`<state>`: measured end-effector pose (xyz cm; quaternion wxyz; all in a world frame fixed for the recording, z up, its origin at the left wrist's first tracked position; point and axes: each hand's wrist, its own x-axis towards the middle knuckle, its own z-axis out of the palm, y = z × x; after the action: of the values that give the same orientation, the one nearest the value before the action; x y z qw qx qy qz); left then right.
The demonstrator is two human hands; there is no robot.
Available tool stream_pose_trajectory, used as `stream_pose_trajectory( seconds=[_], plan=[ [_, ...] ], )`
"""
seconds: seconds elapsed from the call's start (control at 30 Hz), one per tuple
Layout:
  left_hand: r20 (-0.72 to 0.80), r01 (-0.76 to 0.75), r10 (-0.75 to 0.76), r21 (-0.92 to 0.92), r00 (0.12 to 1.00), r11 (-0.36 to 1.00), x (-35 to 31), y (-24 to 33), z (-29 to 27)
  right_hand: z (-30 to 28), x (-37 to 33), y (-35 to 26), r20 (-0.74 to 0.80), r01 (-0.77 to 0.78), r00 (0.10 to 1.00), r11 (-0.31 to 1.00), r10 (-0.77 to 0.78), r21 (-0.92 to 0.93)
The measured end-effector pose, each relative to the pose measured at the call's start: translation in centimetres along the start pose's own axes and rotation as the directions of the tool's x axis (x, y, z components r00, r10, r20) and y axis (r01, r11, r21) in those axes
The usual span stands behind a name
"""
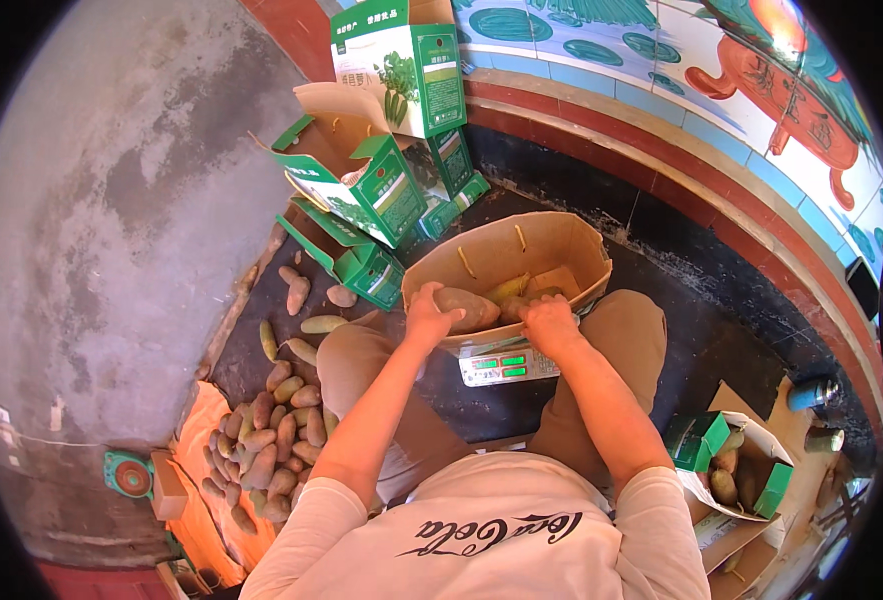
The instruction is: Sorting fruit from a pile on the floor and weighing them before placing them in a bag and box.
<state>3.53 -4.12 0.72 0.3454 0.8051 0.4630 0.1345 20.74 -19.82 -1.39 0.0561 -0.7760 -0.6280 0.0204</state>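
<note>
Pale shirt (476,548) up close, handwork just beyond

Brown-trousered knees (621,340) flank the near side of the open brown carton (551,238) — the landmark for all that follows. At the carton's left end, the left hand (431,318) bends against a large reddish root (469,310) lying inside; whether it truly clasps the root, I cannot tell. Over the carton's near edge reaches the right hand (553,325) (its fingertips are partly hidden, so its hold cannot be told either). Among the carton's contents is also a yellow-green root (509,288). Beneath its near side shows a weighing scale (506,368), display lit green.

Settling roots inside the carton looks like the step in hand; the next move, I judge, calls for eased fingers and a carton kept level.

Left of the carton lies a heap of roots (281,440); to its right, a green-and-white box (701,440) holds more. Beyond it, leftward, rise stacked boxes (441,90) — and behind everything, a painted wall (611,50).
</note>
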Motion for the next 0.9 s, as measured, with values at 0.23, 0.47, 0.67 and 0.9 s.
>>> stream_pose_trajectory(
  seconds=[0.23,0.47,0.67,0.9],
  plan=[
    [-0.171,-0.045,0.036,-0.045,0.985,0.998,-0.2,2.1,0.9,0.3,0.0,0.0,-0.007,0.002,1.0,1.0,-0.002,-0.013],
    [-0.146,0.006,-0.043,-0.24,0.988,0.971,2.3,3.4,4.2,0.4,-0.5,0.3,-0.037,0.016,0.999,1.0,-0.015,0.009],
    [0.016,0.121,-0.121,-0.299,0.992,0.947,4.1,2.3,8.2,-0.1,-0.6,-0.2,-0.028,0.043,0.999,0.999,-0.043,0.016],
    [-0.049,-0.089,0.085,-0.101,0.995,0.991,3.2,4.1,7.8,0.3,-0.8,0.3,-0.06,0.06,0.996,0.998,-0.06,0.001]
  ],
)
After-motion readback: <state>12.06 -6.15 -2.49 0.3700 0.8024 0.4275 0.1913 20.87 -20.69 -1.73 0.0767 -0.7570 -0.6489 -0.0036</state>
